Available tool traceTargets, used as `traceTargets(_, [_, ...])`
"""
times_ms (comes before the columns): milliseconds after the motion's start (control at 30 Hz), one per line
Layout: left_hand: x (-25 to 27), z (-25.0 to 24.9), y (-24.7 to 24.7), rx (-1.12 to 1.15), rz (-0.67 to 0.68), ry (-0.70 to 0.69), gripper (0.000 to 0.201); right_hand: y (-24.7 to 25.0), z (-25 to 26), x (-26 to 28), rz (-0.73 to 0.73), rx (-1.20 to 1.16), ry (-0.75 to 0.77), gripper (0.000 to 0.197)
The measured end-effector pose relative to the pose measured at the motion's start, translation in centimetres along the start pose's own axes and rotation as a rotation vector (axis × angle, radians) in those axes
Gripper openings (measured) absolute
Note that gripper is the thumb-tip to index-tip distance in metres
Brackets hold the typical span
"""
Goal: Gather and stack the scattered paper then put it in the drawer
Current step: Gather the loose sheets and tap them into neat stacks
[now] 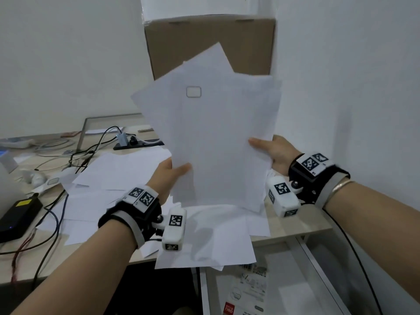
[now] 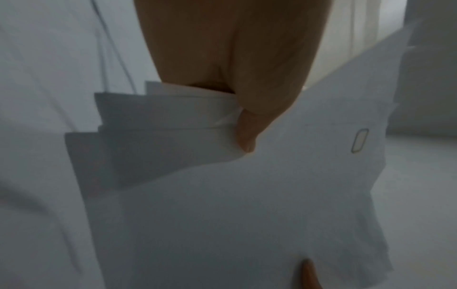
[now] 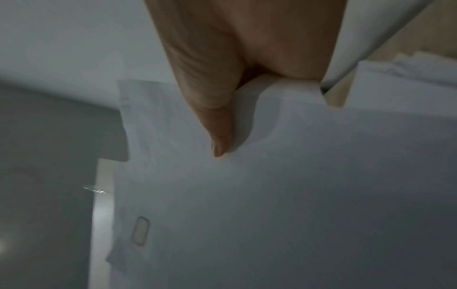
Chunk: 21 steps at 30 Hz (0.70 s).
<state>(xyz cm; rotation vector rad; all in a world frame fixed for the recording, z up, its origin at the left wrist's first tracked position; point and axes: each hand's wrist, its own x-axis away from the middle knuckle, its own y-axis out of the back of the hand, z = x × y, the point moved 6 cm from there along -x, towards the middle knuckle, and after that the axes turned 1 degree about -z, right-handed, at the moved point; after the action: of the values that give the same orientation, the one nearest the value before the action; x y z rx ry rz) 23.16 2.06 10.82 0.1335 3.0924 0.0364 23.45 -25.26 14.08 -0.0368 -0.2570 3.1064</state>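
A bunch of white paper sheets (image 1: 213, 133) stands upright above the desk, its edges uneven and fanned. My left hand (image 1: 172, 171) grips its lower left edge, thumb on the front. My right hand (image 1: 270, 148) grips the right edge the same way. The left wrist view shows the left hand's thumb (image 2: 247, 136) pressed on the fanned sheets (image 2: 247, 195); the right wrist view shows the right thumb (image 3: 220, 136) on the front sheet (image 3: 296, 195). More loose sheets (image 1: 127, 171) lie scattered on the desk under the bunch. An open drawer (image 1: 295, 280) sits below the desk's front edge at the right.
A cardboard box (image 1: 209, 48) stands against the wall behind the paper. Cables (image 1: 54, 214), a black device (image 1: 16, 217) and a power strip (image 1: 136, 142) crowd the desk's left side. Printed leaflets (image 1: 247, 292) lie in the drawer. A white wall closes in at the right.
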Motion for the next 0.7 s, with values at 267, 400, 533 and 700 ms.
traceTargets(267, [-1.4,-4.6,-0.7,0.076,0.0,-0.151,0.06,-1.5,0.8,-0.6,0.082,0.278,0.069,0.064])
traceTargets(400, [-1.4,-7.0,-0.5,0.097,-0.027,-0.239,0.08,-1.9,1.3,-0.3,0.055,0.251,0.131,0.04])
traceTargets(533, [-1.3,-9.1,-0.1,0.108,-0.107,-0.322,0.087,-1.7,1.7,-0.2,0.001,0.156,0.2,0.048])
traceTargets(700, [-1.4,-11.2,-0.5,0.08,-0.124,-0.412,0.087,-1.6,2.2,0.4,-0.082,0.048,0.324,0.052])
